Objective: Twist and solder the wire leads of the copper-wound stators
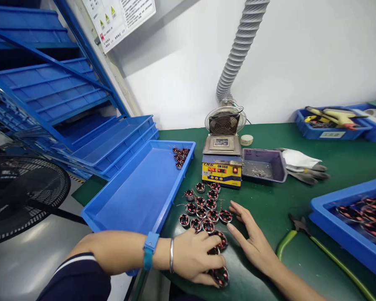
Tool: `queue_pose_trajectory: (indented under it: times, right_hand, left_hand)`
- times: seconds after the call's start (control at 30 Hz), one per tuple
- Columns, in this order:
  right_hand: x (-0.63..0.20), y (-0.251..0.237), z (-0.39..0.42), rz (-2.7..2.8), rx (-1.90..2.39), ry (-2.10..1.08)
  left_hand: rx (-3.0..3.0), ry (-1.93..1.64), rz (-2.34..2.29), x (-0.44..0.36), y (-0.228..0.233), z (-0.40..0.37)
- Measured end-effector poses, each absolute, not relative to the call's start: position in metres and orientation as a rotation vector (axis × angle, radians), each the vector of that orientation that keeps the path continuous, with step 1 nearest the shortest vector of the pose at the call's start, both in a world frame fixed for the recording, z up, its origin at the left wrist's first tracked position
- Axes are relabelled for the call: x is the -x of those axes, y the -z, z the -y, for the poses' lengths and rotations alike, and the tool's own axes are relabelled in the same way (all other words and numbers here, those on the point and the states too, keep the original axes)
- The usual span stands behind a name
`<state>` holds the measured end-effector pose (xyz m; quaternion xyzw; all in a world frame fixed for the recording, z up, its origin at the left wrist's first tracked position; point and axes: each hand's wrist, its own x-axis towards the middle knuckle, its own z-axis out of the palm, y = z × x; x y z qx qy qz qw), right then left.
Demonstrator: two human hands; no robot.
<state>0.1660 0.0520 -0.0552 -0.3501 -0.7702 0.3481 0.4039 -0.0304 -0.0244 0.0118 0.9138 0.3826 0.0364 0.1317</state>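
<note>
Head camera looks down on a green bench mat (301, 209), where the left hand (192, 257) lies knuckles-up over the near end of a cluster of small wound coils (203, 209), dark rings with red-copper windings. Its fingers curl around two or three of them at the near edge of the mat; one coil (219, 276) shows under the fingertips and another is half covered by the knuckles, so how many it grips cannot be told. The right hand (250, 238) rests flat and open on the mat just beside the cluster, with its fingertips touching or nearly touching the rightmost coil (225, 216); contact is too fine to make out. Its forearm is cut off by the lower edge. A blue wristband (150, 248) and a thin metal bangle (171, 255) sit on the left wrist. Left of the cluster stands a shallow blue tray (138, 192) with a few more coils heaped in its far corner. Behind the cluster is a yellow-fronted solder pot (222, 165) with a red readout too small to read, a grey dish (263, 165) beside it, then grey gloves (303, 167). Green-handled cutters (297, 234) lie to the right, near another blue tray (351, 217) that the frame edge crops, its contents blurred.
</note>
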Motion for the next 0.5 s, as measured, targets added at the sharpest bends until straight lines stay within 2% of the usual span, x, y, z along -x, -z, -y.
queue_pose_trajectory:
  times: [0.13, 0.23, 0.37, 0.43, 0.5]
  right_hand:
    - [-0.166, 0.058, -0.052, 1.953, 0.898, -0.879]
    - [-0.166, 0.058, -0.053, 1.964, 0.904, -0.877]
    - [-0.166, 0.059, -0.053, 1.968, 0.927, -0.880]
    - [-0.167, 0.060, -0.053, 1.978, 0.946, -0.877]
    - [-0.167, 0.061, -0.053, 1.987, 0.957, -0.862]
  left_hand:
    - [-2.786, 0.135, -1.245, 0.021, -0.006, 0.024]
    - [-2.680, 0.062, -1.260, 0.021, -0.023, 0.024]
    - [-2.493, -0.574, -1.282, 0.051, -0.059, -0.009]
    - [-2.317, -0.920, -1.560, 0.084, -0.069, -0.043]
    - [-2.068, -1.111, -1.947, 0.125, -0.068, -0.081]
